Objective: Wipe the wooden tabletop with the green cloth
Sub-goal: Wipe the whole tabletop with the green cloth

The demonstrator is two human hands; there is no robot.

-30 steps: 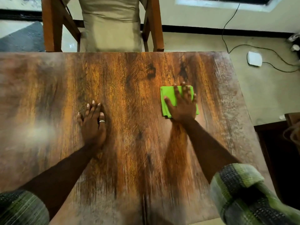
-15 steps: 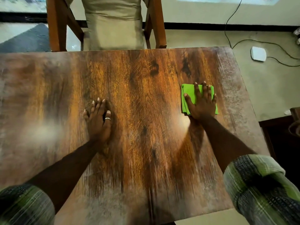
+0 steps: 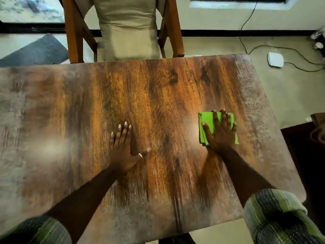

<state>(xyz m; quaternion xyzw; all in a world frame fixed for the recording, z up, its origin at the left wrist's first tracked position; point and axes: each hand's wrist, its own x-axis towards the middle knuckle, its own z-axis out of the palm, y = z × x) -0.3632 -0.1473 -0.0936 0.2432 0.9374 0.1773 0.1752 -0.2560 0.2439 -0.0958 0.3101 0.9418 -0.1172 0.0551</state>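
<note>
A wooden tabletop (image 3: 158, 95) with dark grain fills the head view. A folded green cloth (image 3: 206, 120) lies flat on its right side, a little in from the right edge. My right hand (image 3: 219, 132) presses flat on the cloth with straight, spread fingers and covers most of it. My left hand (image 3: 123, 148) rests flat on the bare wood near the middle, fingers straight, thumb spread out, a ring on one finger.
A wooden chair (image 3: 126, 29) with a beige cushion stands at the table's far edge. On the floor to the right lie a white device (image 3: 275, 59) and black cables (image 3: 246, 23). Dark furniture (image 3: 306, 155) stands close to the table's right edge.
My right hand slid the cloth rightward and then toward me along the table's right side. My left hand stayed flat near the middle and its thumb spread out.
</note>
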